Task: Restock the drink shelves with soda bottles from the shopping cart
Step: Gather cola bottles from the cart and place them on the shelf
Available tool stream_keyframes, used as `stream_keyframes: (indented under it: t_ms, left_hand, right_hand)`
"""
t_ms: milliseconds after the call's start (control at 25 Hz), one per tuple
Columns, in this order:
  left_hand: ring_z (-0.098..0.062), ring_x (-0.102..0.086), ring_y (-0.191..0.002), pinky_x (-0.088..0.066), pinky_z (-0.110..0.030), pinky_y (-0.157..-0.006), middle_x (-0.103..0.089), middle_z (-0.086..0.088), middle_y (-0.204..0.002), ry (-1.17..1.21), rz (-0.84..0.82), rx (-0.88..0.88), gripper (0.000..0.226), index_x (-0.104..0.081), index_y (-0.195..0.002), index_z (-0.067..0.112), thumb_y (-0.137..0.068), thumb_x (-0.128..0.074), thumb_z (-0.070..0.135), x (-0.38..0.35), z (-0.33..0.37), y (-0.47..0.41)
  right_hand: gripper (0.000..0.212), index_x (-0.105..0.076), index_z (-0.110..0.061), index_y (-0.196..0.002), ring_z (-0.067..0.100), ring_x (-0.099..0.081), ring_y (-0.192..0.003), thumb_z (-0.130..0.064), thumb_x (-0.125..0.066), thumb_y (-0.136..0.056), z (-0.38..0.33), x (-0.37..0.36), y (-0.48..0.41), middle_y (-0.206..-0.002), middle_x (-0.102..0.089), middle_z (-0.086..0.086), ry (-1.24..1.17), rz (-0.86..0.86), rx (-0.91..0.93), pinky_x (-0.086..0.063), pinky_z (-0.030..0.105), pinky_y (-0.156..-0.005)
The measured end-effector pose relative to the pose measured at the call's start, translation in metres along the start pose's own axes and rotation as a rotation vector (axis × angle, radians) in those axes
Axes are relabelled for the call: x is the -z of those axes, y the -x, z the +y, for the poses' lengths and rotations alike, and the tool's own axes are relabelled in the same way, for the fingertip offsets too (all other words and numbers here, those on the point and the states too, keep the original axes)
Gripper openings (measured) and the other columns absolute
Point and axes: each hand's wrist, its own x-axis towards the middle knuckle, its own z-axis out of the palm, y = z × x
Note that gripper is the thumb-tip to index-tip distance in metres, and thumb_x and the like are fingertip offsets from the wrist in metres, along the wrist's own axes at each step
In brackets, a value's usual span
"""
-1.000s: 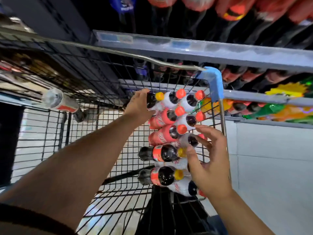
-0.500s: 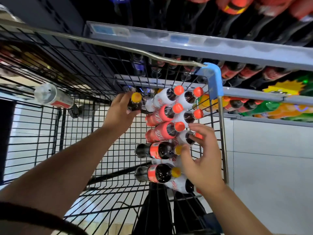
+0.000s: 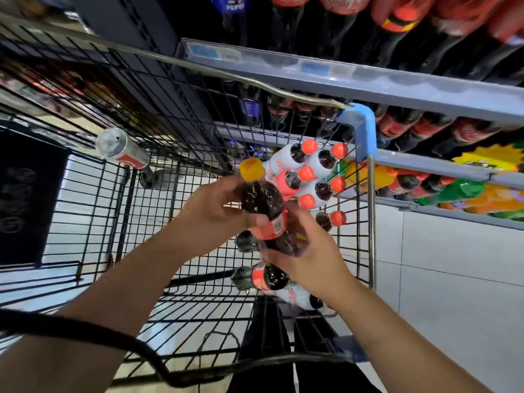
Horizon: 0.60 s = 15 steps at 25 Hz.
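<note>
Yellow-capped cola bottle (image 3: 262, 199) is lifted above the shopping cart (image 3: 371, 222), cap toward 11 o'clock. The left hand (image 3: 209, 217) grips its shoulder. The right hand (image 3: 312, 259) curls round its lower end, so both hands are together on it. Not yet shelved. We count at least eight cart bottles (image 3: 312, 177) left, mostly at 1 o'clock of the hands. The shelves (image 3: 397, 89), at 12 to 2, look largely stocked. We judge much unloading is left.
</note>
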Motion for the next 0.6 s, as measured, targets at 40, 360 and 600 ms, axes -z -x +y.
stream_keyframes:
  t_ms: [40,360,600]
  left_hand:
    - [-0.006,-0.074,-0.092,-0.054,-0.011,-0.073,-0.075,0.019,-0.106,0.044,-0.003,-0.013,0.050,-0.066,-0.109,0.053,-0.074,-0.088,0.025,-0.005,0.007,0.004]
    - [-0.013,-0.063,-0.122,-0.054,-0.022,-0.090,-0.069,0.002,-0.129,0.413,-0.102,0.001,0.060,-0.056,-0.135,0.027,-0.080,-0.079,0.018,-0.045,0.034,0.023]
    - [-0.015,-0.071,-0.105,-0.058,-0.036,-0.087,-0.073,0.002,-0.118,0.331,0.179,0.295,0.041,-0.067,-0.122,0.023,-0.085,-0.074,0.040,-0.043,-0.019,0.005]
  right_hand:
    - [0.078,-0.051,-0.040,-0.140,-0.005,-0.067,-0.109,-0.010,-0.087,-0.078,-0.001,0.003,0.003,-0.117,-0.069,-0.029,0.009,0.008,0.004,-0.049,0.011,-0.090]
    - [0.057,-0.058,-0.048,-0.116,-0.005,-0.064,-0.100,-0.032,-0.090,-0.072,-0.016,0.025,0.035,-0.105,-0.068,-0.024,0.147,0.095,0.028,-0.054,0.015,-0.081]
    - [0.062,-0.054,-0.051,-0.116,-0.006,-0.063,-0.102,-0.028,-0.089,-0.070,0.001,0.021,0.042,-0.108,-0.067,-0.025,0.178,0.173,-0.007,-0.055,0.019,-0.084]
